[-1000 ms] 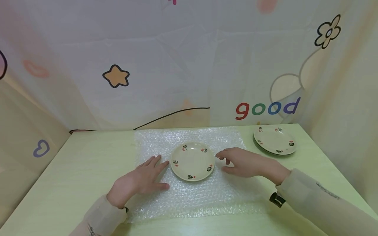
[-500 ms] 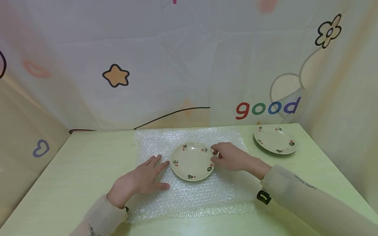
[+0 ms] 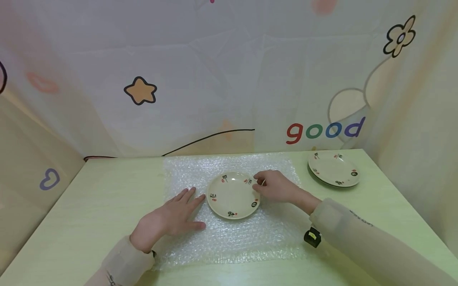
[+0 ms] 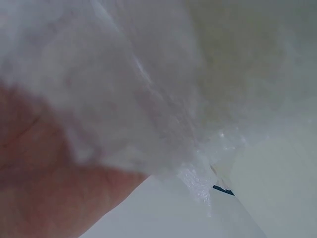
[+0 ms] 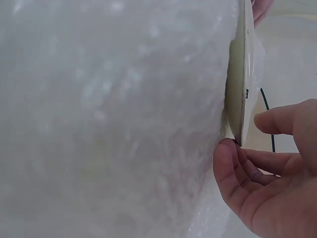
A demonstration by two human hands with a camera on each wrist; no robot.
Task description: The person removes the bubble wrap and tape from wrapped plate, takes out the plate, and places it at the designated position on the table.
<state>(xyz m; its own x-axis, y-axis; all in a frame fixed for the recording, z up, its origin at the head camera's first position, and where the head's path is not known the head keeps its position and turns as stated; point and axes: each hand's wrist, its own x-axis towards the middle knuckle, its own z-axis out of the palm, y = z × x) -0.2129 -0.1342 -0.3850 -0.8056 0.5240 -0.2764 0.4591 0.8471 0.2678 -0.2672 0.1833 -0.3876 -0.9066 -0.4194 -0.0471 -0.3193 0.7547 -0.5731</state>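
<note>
A cream plate (image 3: 234, 195) with small black and red prints lies on a sheet of clear bubble wrap (image 3: 232, 242). My left hand (image 3: 171, 212) rests spread on the wrap, its fingertips close to the plate's left rim. In the left wrist view, blurred wrap covers most of the left palm (image 4: 44, 188). My right hand (image 3: 277, 187) grips the plate's right rim, the thumb over its top. The right wrist view has curled fingers (image 5: 233, 173) at the edge of the plate (image 5: 240, 94), with the thumb near its face.
More plates (image 3: 333, 169) of the same pattern are stacked at the back right of the pale green table (image 3: 89, 206). Behind the table hangs a printed cloth (image 3: 200, 87), with further cloth along both sides.
My right hand has moved left from beside the plate onto its right rim, fingers and thumb closing in there. The left hand and the plate keep their places.
</note>
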